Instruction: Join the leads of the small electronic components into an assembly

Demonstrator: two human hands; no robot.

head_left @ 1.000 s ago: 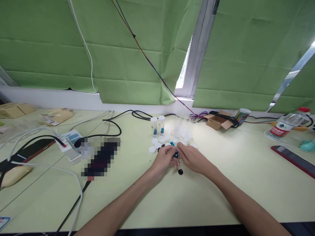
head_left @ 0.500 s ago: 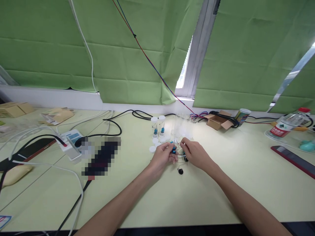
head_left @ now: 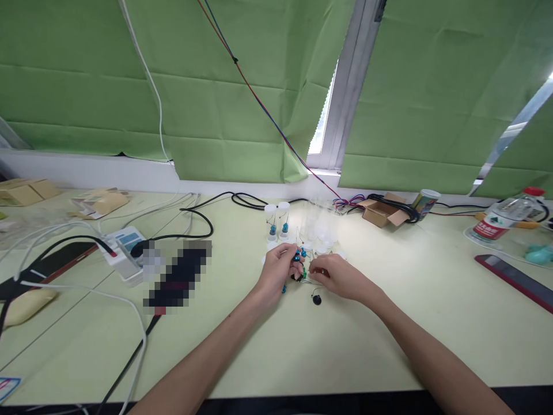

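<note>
My left hand (head_left: pixel 275 272) pinches a small bunch of blue bead-like components on thin wire leads (head_left: pixel 299 255) just above the pale green table (head_left: pixel 389 334). My right hand (head_left: pixel 334 275) is close beside it, fingertips closed on the thin wire leads low by the table. A loose black round component (head_left: pixel 317 300) lies on the table just in front of both hands. Behind the hands stand two capped clear vials with blue parts inside (head_left: pixel 277 221), several empty clear vials (head_left: pixel 319 222) and white caps partly hidden by my hands.
A white power strip (head_left: pixel 123 249) with black and white cables sits at the left, beside a blurred dark object (head_left: pixel 179 276). A small open cardboard box (head_left: pixel 380 212), a can (head_left: pixel 425 203), a water bottle (head_left: pixel 503 222) and a dark phone (head_left: pixel 514 282) lie at the right.
Both hands have shifted slightly left. The left hand now holds the blue components higher, and the right hand has dropped lower toward the table by the wire leads.
</note>
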